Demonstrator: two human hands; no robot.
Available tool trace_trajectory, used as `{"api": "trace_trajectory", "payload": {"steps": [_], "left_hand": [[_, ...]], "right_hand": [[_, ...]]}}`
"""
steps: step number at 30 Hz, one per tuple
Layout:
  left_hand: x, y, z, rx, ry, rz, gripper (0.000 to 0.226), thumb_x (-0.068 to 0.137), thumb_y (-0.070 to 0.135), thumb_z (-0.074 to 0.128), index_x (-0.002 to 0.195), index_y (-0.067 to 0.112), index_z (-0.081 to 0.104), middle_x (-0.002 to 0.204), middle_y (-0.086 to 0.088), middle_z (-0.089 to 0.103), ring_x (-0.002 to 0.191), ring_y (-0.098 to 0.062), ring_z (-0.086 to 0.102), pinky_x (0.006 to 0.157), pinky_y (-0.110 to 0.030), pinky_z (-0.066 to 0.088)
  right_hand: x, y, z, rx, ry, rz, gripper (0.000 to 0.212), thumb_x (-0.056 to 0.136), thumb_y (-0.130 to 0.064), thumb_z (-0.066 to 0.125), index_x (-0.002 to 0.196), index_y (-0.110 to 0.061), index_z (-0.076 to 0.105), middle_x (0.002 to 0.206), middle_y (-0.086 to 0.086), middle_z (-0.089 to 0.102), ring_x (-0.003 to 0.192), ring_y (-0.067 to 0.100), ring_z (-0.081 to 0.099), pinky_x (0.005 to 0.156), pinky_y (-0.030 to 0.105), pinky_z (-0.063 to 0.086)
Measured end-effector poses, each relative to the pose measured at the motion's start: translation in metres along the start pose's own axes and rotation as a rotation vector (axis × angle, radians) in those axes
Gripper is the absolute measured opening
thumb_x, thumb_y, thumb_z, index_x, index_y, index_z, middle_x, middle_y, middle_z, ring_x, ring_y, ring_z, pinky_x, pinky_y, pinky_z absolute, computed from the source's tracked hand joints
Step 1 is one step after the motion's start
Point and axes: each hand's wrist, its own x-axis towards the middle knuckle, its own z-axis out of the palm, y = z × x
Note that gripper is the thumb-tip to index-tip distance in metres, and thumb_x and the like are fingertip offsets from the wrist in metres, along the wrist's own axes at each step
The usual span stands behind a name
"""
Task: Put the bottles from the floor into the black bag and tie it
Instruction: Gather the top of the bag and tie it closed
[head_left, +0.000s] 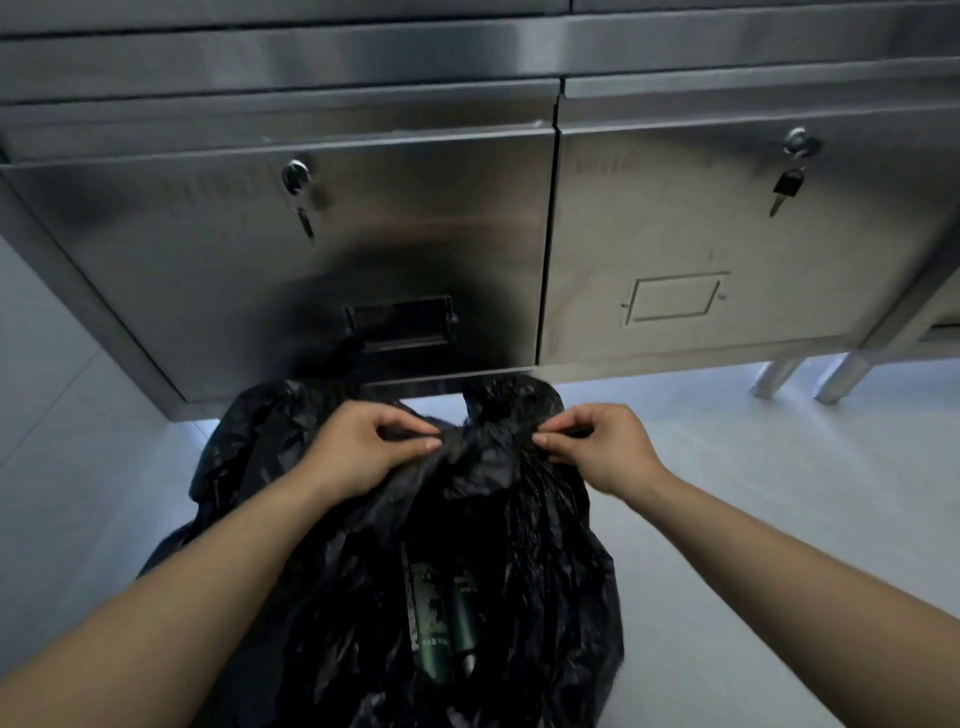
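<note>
A crumpled black plastic bag (363, 597) lies on the pale floor in front of me. Its top is gathered into a bunch, with a knot-like lump (491, 405) between my hands. My left hand (363, 447) pinches the bag's gathered plastic on the left of that bunch. On the bunch's other side my right hand (602, 447) pinches the plastic too. Through the thin plastic lower down show two dark green bottles (441, 623), lying side by side inside the bag.
A stainless steel cabinet (675, 234) with two doors stands right behind the bag, a key (787, 187) hanging from the right door's lock. Its metal legs (810, 374) stand at the right. Pale floor (753, 493) lies to the right and left of the bag.
</note>
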Motion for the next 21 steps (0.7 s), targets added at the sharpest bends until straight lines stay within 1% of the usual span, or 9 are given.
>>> {"api": "trace_trajectory", "payload": {"steps": [2, 4, 7, 9, 11, 13, 17, 19, 21], "left_hand": [[-0.002, 0.002, -0.008, 0.014, 0.016, 0.004, 0.021, 0.072, 0.009, 0.077, 0.07, 0.029, 0.072, 0.066, 0.018, 0.07, 0.064, 0.011, 0.063, 0.066, -0.001, 0.044], [-0.003, 0.001, -0.02, 0.045, 0.054, -0.001, 0.019, 0.071, 0.013, 0.078, 0.07, 0.031, 0.072, 0.063, 0.022, 0.069, 0.066, 0.012, 0.063, 0.065, 0.0, 0.043], [-0.002, -0.004, -0.035, 0.101, 0.11, 0.009, 0.02, 0.071, 0.015, 0.078, 0.071, 0.034, 0.071, 0.066, 0.025, 0.066, 0.069, 0.016, 0.061, 0.065, 0.002, 0.041], [-0.001, -0.005, -0.04, 0.088, 0.135, -0.001, 0.02, 0.072, 0.017, 0.077, 0.07, 0.035, 0.071, 0.072, 0.025, 0.067, 0.071, 0.017, 0.06, 0.068, -0.002, 0.042], [0.001, -0.005, -0.042, 0.05, 0.14, -0.022, 0.017, 0.074, 0.02, 0.075, 0.072, 0.036, 0.071, 0.08, 0.022, 0.068, 0.076, 0.015, 0.061, 0.074, -0.008, 0.041], [0.002, -0.005, -0.045, 0.02, 0.136, -0.046, 0.011, 0.076, 0.025, 0.074, 0.076, 0.036, 0.071, 0.085, 0.021, 0.069, 0.082, 0.012, 0.061, 0.078, -0.011, 0.04], [0.003, -0.004, -0.04, 0.008, 0.114, -0.113, 0.003, 0.076, 0.032, 0.074, 0.076, 0.034, 0.073, 0.073, 0.03, 0.069, 0.075, 0.019, 0.059, 0.069, -0.007, 0.037], [0.0, -0.004, -0.034, -0.025, 0.121, -0.146, 0.004, 0.075, 0.035, 0.074, 0.074, 0.031, 0.074, 0.07, 0.027, 0.07, 0.07, 0.016, 0.061, 0.064, -0.008, 0.039], [-0.001, -0.005, -0.026, -0.021, 0.13, -0.149, 0.005, 0.074, 0.033, 0.076, 0.074, 0.028, 0.074, 0.066, 0.023, 0.07, 0.064, 0.013, 0.062, 0.057, -0.004, 0.041]], "right_hand": [[-0.003, 0.002, -0.007, 0.011, 0.003, 0.015, 0.021, 0.073, -0.007, 0.078, 0.062, -0.022, 0.068, 0.06, -0.003, 0.068, 0.057, 0.016, 0.066, 0.076, 0.036, 0.058], [-0.005, 0.002, -0.017, 0.016, 0.019, 0.026, 0.02, 0.074, -0.007, 0.077, 0.064, -0.021, 0.069, 0.066, 0.001, 0.07, 0.062, 0.02, 0.068, 0.077, 0.036, 0.058], [-0.005, -0.004, -0.026, 0.049, 0.043, -0.007, 0.017, 0.075, -0.005, 0.076, 0.067, -0.018, 0.069, 0.067, 0.0, 0.07, 0.055, 0.01, 0.067, 0.065, 0.021, 0.057], [-0.007, -0.01, -0.024, 0.123, 0.035, -0.037, 0.017, 0.076, -0.001, 0.074, 0.068, -0.015, 0.069, 0.06, -0.005, 0.069, 0.051, 0.003, 0.065, 0.054, 0.012, 0.051], [-0.01, -0.015, -0.02, 0.177, 0.001, -0.056, 0.015, 0.077, 0.0, 0.072, 0.071, -0.013, 0.068, 0.054, -0.009, 0.068, 0.05, 0.0, 0.063, 0.051, 0.009, 0.047], [-0.011, -0.018, -0.019, 0.174, -0.069, -0.063, 0.012, 0.077, -0.003, 0.074, 0.074, -0.014, 0.069, 0.056, -0.009, 0.069, 0.052, 0.0, 0.063, 0.051, 0.009, 0.047], [-0.012, -0.017, -0.019, 0.066, -0.148, -0.019, 0.011, 0.07, -0.013, 0.081, 0.073, -0.016, 0.071, 0.064, -0.004, 0.07, 0.056, 0.001, 0.064, 0.052, 0.011, 0.047], [-0.013, -0.01, -0.019, 0.015, -0.152, -0.006, 0.015, 0.066, -0.018, 0.085, 0.073, -0.016, 0.071, 0.065, -0.005, 0.071, 0.057, 0.0, 0.065, 0.052, 0.012, 0.048], [-0.013, -0.003, -0.018, -0.101, -0.146, -0.025, 0.018, 0.063, -0.025, 0.086, 0.075, -0.018, 0.073, 0.069, -0.007, 0.072, 0.062, 0.002, 0.066, 0.058, 0.015, 0.049]]}}
